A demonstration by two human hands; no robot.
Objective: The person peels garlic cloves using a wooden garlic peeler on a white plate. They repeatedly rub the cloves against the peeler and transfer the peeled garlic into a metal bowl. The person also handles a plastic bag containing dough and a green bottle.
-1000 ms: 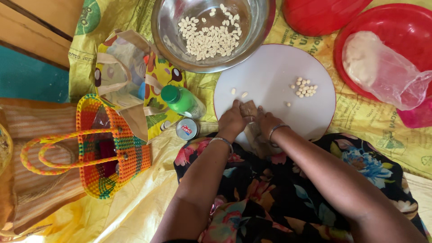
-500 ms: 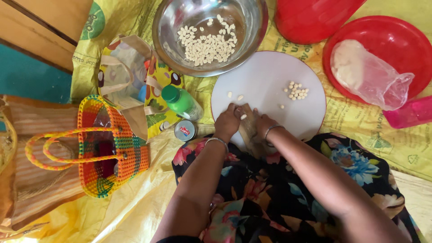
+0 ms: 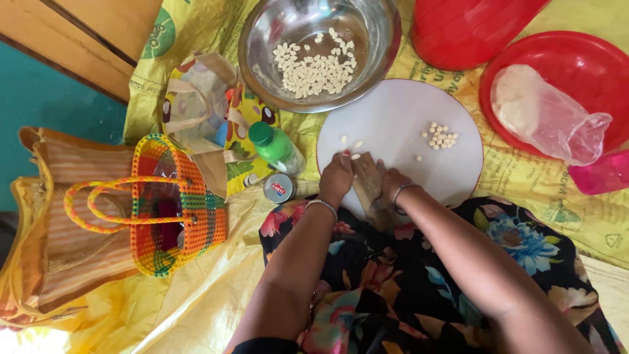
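Keep your left hand [image 3: 337, 177] and right hand [image 3: 391, 185] clamped on the wooden piece [image 3: 368, 180] — steady over the white plate [image 3: 400, 124]; loose kernels [image 3: 350, 145] lie just beyond.

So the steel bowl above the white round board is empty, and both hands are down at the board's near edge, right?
Not quite. The head view shows the steel bowl holds a heap of pale seeds; it is not empty. The rest stands: the bowl sits above the white round board, and the left hand and right hand are at its near edge.
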